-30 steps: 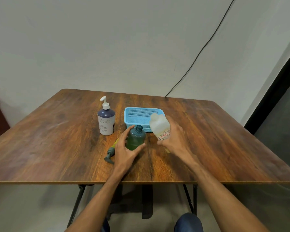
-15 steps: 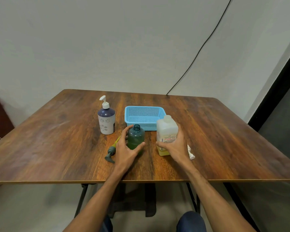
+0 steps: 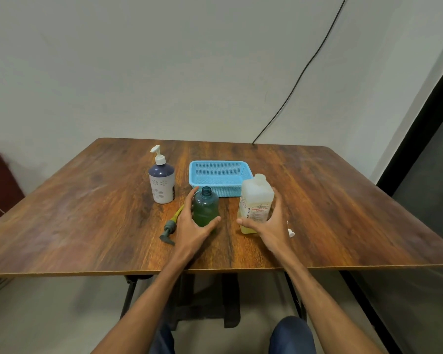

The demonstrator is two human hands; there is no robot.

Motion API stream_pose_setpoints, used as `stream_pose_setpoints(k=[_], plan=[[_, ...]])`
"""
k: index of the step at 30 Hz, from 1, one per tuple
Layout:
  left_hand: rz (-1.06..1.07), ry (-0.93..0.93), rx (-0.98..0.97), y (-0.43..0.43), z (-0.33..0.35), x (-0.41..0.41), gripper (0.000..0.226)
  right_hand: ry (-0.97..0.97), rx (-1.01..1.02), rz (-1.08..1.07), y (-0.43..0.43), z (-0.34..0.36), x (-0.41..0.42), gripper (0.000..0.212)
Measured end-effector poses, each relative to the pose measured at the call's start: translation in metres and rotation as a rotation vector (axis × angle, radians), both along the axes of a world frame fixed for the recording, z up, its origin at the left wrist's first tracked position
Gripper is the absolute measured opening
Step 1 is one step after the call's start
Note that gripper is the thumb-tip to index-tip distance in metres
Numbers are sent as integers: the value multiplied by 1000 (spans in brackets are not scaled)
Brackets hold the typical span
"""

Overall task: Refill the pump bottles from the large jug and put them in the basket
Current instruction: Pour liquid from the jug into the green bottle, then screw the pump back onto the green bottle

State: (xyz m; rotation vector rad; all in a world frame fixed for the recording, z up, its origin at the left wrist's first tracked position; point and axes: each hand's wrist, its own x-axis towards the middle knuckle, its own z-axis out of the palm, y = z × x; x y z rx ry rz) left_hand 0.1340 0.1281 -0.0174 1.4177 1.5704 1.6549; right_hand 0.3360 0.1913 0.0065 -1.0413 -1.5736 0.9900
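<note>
A: State the position of the small dark green translucent plastic bottle (image 3: 205,210).

B: It stood upright on the brown wood-grain table (image 3: 87,213), near the middle of the near edge, with its neck open and no pump fitted. The left hand (image 3: 189,226) was wrapped around its lower body, thumb on the right side and fingers on the left. Its grey pump head with a yellow-green tube (image 3: 171,226) lay flat on the table just left of that hand.

A: And the large jug?

B: The translucent white square plastic jug with a red-printed label (image 3: 256,203) stood upright to the right of the green bottle, uncapped, with a shallow layer of yellowish liquid at its base. The right hand (image 3: 271,226) cupped it from the near and right sides, thumb across the front. Whether the grip was firm or only resting could not be determined. A small white object (image 3: 290,232) lay on the table just right of that hand; its identity could not be determined.

A: Remaining items?

B: The light blue perforated plastic basket (image 3: 219,177) sat behind both containers, towards the far edge, holding nothing. The navy-and-white patterned pump bottle with a white dispenser (image 3: 161,181) stood upright to the left of the basket, apart from it.
</note>
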Motion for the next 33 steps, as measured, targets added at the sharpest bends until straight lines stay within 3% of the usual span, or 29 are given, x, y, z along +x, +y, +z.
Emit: stream_pose_setpoints(k=[4,9,11,13,15,20,22,28,33], plan=[[27,13,18,-13,-1,1,102,-3,122,-171,-17,4,-4,113],[160,122,100,-37,0,4,76,-35,560,-421,-48,12,-20,55],[233,195,155,-46,1,0,60,-70,686,-395,-58,9,-32,35],[308,225,153,-52,0,-8,51,-95,686,-263,-62,3,-46,24],[382,248,82,-53,-3,-19,51,-110,560,-136,-62,-4,-59,27],[454,367,-258,-47,-14,-45,75,-190,198,-81,-42,-21,-83,77],[463,425,-355,-43,-18,-49,76,-234,124,-59,-32,-27,-91,86],[518,550,-403,-32,-16,-53,37,-237,48,-1,-20,-31,-102,78],[504,429,-223,-33,-10,-56,35,-199,59,14,-20,-31,-100,74]])
